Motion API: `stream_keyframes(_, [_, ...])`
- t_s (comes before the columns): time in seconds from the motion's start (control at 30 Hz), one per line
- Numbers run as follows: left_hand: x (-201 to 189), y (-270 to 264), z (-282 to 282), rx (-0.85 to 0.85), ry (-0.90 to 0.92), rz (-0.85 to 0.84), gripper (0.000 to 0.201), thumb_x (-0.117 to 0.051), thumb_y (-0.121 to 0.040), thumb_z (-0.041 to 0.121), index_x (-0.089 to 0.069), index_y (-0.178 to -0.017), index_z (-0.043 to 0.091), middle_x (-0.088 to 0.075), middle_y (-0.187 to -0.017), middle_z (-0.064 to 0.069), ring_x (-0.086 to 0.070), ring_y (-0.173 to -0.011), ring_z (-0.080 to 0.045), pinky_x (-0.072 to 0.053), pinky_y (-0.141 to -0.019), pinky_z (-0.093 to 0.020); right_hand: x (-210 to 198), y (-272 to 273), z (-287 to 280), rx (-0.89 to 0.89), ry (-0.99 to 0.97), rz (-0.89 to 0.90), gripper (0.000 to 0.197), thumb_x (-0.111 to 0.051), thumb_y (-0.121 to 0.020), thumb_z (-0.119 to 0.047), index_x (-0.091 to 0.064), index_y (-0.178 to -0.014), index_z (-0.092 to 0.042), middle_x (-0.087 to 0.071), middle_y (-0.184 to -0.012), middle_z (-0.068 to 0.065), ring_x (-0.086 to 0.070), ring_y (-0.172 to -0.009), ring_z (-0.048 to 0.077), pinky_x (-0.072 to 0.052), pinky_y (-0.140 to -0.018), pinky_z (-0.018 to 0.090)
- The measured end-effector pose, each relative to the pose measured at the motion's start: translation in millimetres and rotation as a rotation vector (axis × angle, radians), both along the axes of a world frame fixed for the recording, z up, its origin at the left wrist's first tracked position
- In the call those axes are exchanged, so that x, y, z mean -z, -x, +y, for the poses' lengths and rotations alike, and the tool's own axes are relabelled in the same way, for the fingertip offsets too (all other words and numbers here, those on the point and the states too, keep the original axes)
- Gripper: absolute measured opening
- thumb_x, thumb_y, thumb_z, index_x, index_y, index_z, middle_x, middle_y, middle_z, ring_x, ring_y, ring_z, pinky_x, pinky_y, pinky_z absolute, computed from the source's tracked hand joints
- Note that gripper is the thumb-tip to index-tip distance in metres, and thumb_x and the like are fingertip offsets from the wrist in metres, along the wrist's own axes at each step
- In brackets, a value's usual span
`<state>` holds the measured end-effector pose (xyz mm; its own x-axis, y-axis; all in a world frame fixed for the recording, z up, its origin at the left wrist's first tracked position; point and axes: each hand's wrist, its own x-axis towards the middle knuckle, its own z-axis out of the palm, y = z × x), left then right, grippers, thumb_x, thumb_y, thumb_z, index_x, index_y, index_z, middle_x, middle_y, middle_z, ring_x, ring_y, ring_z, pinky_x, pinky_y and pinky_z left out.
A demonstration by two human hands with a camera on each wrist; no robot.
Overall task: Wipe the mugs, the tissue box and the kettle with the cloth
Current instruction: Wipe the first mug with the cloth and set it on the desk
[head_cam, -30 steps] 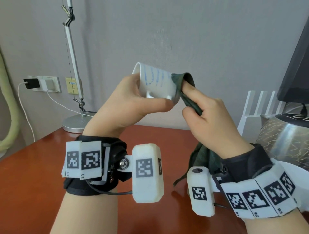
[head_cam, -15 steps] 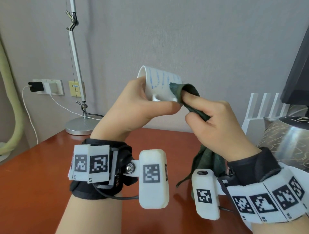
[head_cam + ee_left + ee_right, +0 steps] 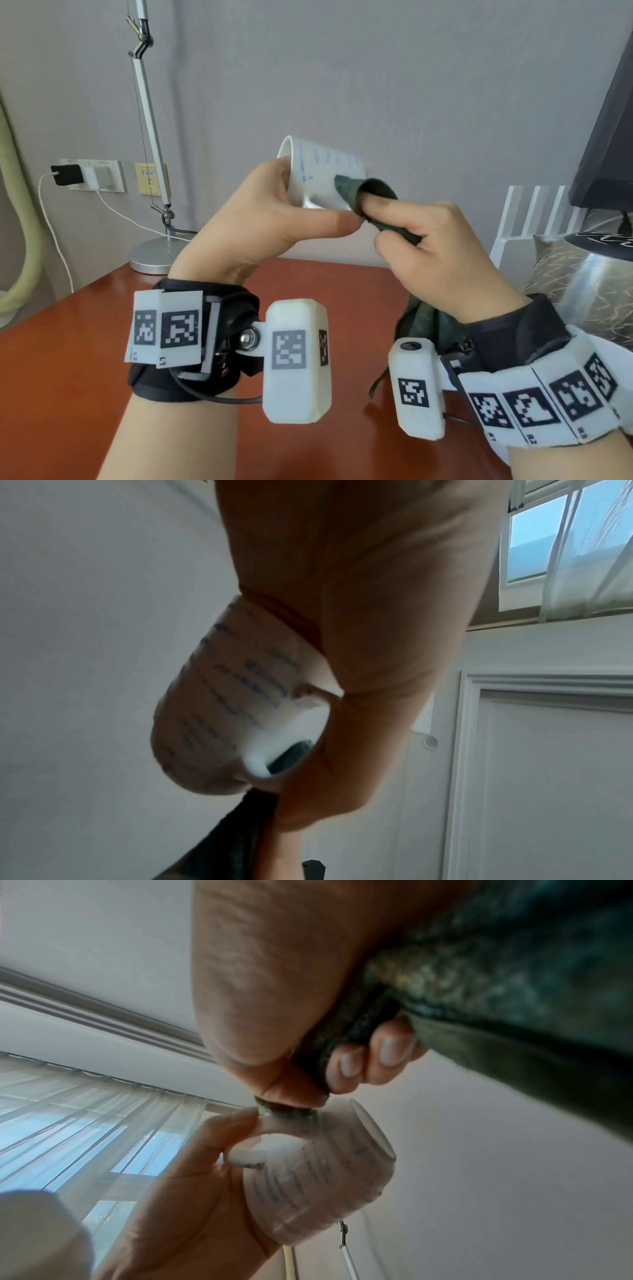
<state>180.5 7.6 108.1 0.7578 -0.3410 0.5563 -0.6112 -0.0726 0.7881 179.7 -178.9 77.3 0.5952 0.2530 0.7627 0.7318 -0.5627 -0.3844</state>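
Left hand: grasping white ceramic mug with blue lettering, tilted sideways | Right hand: pinching dark green cloth, pressed against mug wall beside handle

Right hand presses dark green cloth against the handle of a white mug gripped by left hand

Both my wrists wear black straps with white plastic camera pods and blocky black-and-white marker tags. There's a silver bolt and a thin black cable lower left of the frame.
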Motion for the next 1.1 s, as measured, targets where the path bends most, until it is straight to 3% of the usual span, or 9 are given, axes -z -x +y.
stream_keyframes(0.07, [1,0,3,-0.009,-0.027,0.011,0.032,-0.076,-0.076,-0.005,-0.067,-0.106,0.003,-0.074,-0.101,-0.01,-0.071,-0.098,-0.021,-0.055,-0.092,-0.034,2,0,3,-0.039,0.015,0.011,0.057,-0.042,-0.076,-0.011,-0.061,-0.118,-0.045,-0.069,-0.07,-0.005,-0.045,-0.048,0.011,-0.034,-0.05,0.019])
stream_keyframes(0.23, [1,1,5,0.042,-0.055,0.026,0.04,-0.076,-0.072,0.005,-0.066,-0.111,0.007,-0.074,-0.106,-0.008,-0.069,-0.104,-0.021,-0.052,-0.098,-0.034,2,-4,-1,0.042,0.016,0.005,0.063,-0.04,-0.075,-0.016,-0.044,-0.119,-0.062,-0.053,-0.06,0.01,-0.038,-0.049,0.018,-0.037,-0.05,0.032])
stream_keyframes(0.37, [3,-3,6,0.042,-0.017,0.022,0.044,-0.077,-0.071,0.008,-0.065,-0.113,0.005,-0.074,-0.107,-0.008,-0.069,-0.104,-0.022,-0.052,-0.099,-0.04,5,-6,0,0.049,-0.011,0.0,0.058,-0.043,-0.073,-0.015,-0.06,-0.118,-0.048,-0.056,-0.06,0.007,-0.041,-0.049,0.019,-0.037,-0.05,0.027])
stream_keyframes(0.47, [3,-5,6,0.037,-0.025,0.022,0.045,-0.079,-0.07,0.009,-0.065,-0.112,0.007,-0.074,-0.105,-0.005,-0.07,-0.101,-0.019,-0.053,-0.096,-0.035,6,-6,3,0.026,-0.001,0.003,0.057,-0.044,-0.074,-0.014,-0.064,-0.12,-0.039,-0.054,-0.055,-0.001,-0.04,-0.046,0.014,-0.033,-0.05,0.024])
stream_keyframes(0.63, [2,-4,4,0.089,-0.124,0.024,0.038,-0.08,-0.067,0.014,-0.069,-0.103,0.016,-0.075,-0.1,0.0,-0.07,-0.098,-0.012,-0.053,-0.089,-0.024,2,-6,-1,0.04,-0.021,0.009,0.06,-0.042,-0.075,-0.016,-0.057,-0.125,-0.047,-0.059,-0.064,0.002,-0.043,-0.05,0.013,-0.037,-0.052,0.026])
stream_keyframes(0.77, [4,-4,7,0.145,-0.131,0.024,0.034,-0.079,-0.067,0.011,-0.072,-0.098,0.026,-0.075,-0.099,0.004,-0.069,-0.097,-0.01,-0.052,-0.084,-0.02,2,-1,2,0.013,-0.012,0.023,0.058,-0.043,-0.074,-0.012,-0.064,-0.124,-0.033,-0.054,-0.056,-0.009,-0.041,-0.047,0.009,-0.034,-0.05,0.019])
stream_keyframes(0.9, [5,-5,15,0.168,-0.168,0.064,0.039,-0.079,-0.065,0.009,-0.069,-0.102,0.018,-0.075,-0.1,-0.001,-0.071,-0.097,-0.014,-0.054,-0.082,-0.022,0,3,9,-0.086,0.091,0.117,0.051,-0.044,-0.075,-0.011,-0.069,-0.115,-0.031,-0.061,-0.067,-0.034,-0.056,-0.051,0.004,-0.034,-0.051,0.009])
stream_keyframes(0.97, [6,-5,16,0.161,-0.199,0.068,0.037,-0.08,-0.065,0.01,-0.07,-0.1,0.016,-0.076,-0.098,-0.001,-0.071,-0.093,-0.012,-0.054,-0.08,-0.021,0,5,12,-0.119,0.121,0.136,0.05,-0.044,-0.075,-0.013,-0.067,-0.113,-0.038,-0.07,-0.076,-0.024,-0.06,-0.055,0.007,-0.038,-0.053,0.013])
stream_keyframes(1.1, [6,-4,13,0.149,-0.21,0.06,0.035,-0.078,-0.066,0.01,-0.069,-0.099,0.014,-0.075,-0.094,0.002,-0.07,-0.09,-0.009,-0.053,-0.079,-0.019,-1,5,13,-0.093,0.141,0.118,0.049,-0.043,-0.078,-0.017,-0.065,-0.11,-0.046,-0.065,-0.063,-0.014,-0.052,-0.049,0.012,-0.035,-0.052,0.02])
